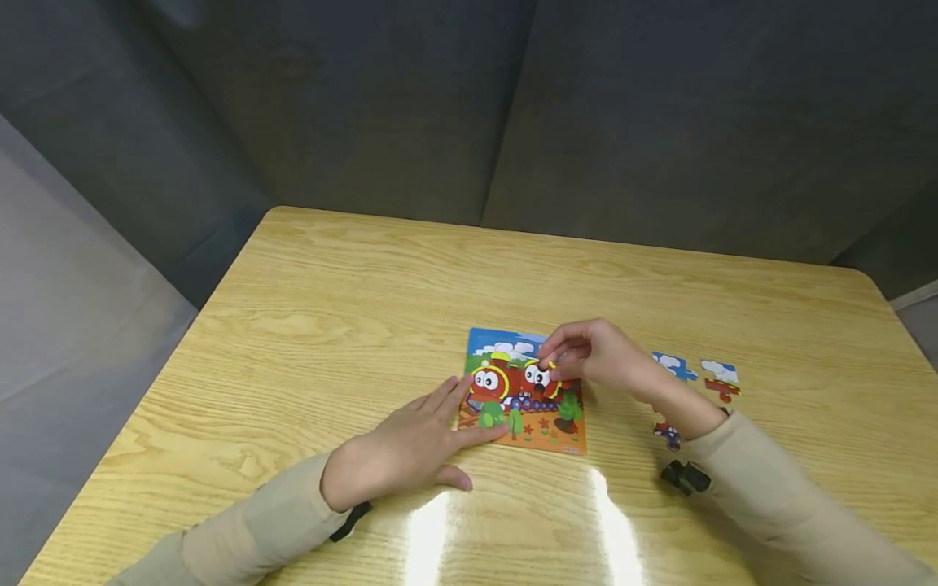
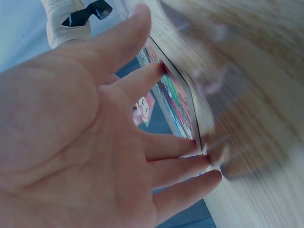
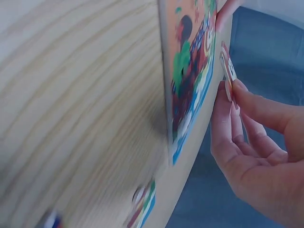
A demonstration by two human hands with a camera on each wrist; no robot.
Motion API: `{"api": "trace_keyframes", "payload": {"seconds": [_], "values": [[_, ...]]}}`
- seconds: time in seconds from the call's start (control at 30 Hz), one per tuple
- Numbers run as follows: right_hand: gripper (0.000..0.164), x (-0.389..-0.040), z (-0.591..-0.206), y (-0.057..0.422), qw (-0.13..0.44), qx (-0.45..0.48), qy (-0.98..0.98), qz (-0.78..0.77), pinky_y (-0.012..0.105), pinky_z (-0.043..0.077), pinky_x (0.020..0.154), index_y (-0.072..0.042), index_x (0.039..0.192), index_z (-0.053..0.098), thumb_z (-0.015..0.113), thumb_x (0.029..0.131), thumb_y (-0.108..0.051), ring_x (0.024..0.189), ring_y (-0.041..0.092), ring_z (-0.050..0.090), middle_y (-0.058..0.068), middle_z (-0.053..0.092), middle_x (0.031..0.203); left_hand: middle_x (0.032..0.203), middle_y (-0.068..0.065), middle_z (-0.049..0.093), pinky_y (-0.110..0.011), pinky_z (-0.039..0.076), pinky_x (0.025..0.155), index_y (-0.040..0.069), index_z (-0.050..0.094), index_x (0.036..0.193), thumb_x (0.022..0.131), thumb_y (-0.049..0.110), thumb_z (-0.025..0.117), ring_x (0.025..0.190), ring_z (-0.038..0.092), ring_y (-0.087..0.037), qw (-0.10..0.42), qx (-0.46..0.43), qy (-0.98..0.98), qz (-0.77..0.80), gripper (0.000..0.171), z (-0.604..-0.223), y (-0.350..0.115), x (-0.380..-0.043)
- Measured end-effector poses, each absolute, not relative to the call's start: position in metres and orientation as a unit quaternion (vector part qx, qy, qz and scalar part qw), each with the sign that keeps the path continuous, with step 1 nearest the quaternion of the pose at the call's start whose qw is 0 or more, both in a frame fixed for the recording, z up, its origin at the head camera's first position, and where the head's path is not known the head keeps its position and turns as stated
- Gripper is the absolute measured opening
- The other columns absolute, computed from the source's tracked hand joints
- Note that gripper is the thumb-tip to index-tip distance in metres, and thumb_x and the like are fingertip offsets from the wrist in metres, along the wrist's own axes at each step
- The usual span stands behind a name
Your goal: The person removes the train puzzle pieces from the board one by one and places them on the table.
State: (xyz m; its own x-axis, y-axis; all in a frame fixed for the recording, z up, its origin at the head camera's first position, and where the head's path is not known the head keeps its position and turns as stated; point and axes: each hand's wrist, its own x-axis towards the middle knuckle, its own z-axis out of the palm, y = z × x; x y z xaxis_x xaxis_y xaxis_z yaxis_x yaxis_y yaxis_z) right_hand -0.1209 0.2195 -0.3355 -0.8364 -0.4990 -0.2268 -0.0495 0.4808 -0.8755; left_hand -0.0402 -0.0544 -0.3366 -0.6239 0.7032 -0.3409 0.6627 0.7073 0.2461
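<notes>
A picture puzzle board (image 1: 545, 438) with a cartoon train scene lies flat on the wooden table. Above its right half, my right hand (image 1: 597, 355) pinches a puzzle piece (image 3: 229, 76) between thumb and fingers. White cartoon eyes show on this piece, which is raised and tilted over the board in the right wrist view. My left hand (image 1: 414, 446) rests at the board's left edge, fingers spread and fairly straight, with fingertips touching the edge. In the left wrist view its palm (image 2: 80, 137) hides part of the board.
To the right of the board lie loose puzzle pieces: a sky piece (image 1: 674, 366), a cloud-and-red piece (image 1: 721, 381) and a dark blue and red one (image 1: 667, 434) partly under the right forearm. Black wrist gear (image 1: 685, 477) hangs by the right sleeve. Dark curtains (image 1: 381, 106) stand behind the table (image 1: 330, 309).
</notes>
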Motion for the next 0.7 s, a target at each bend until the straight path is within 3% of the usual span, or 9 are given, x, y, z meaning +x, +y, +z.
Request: {"api": "trace_keyframes", "payload": {"seconds": [0.3,0.7], "values": [[0.020,-0.111,-0.336,0.260,0.230,-0.138,0.834,-0.481,0.030,0.057,0.074,0.006,0.109,0.066,0.063,0.090,0.008,0.085,0.022,0.069,0.015,0.069,0.100,0.160,-0.025,0.008,-0.051,0.031,0.111,0.038,0.033,0.153,0.090,0.053,0.059,0.146,0.014,-0.041,0.206,0.384,0.899,0.040,0.070,-0.339,-0.055,-0.040],[0.020,-0.090,-0.351,0.296,0.216,-0.140,0.856,-0.448,0.031,0.056,0.067,0.007,0.106,0.067,0.068,0.086,0.008,0.079,0.018,0.068,0.014,0.069,0.094,0.160,-0.025,0.005,-0.049,0.030,0.112,0.037,0.032,0.154,0.091,0.051,0.059,0.146,0.014,-0.041,0.193,0.388,0.900,0.047,0.070,-0.341,-0.057,-0.038]]}}
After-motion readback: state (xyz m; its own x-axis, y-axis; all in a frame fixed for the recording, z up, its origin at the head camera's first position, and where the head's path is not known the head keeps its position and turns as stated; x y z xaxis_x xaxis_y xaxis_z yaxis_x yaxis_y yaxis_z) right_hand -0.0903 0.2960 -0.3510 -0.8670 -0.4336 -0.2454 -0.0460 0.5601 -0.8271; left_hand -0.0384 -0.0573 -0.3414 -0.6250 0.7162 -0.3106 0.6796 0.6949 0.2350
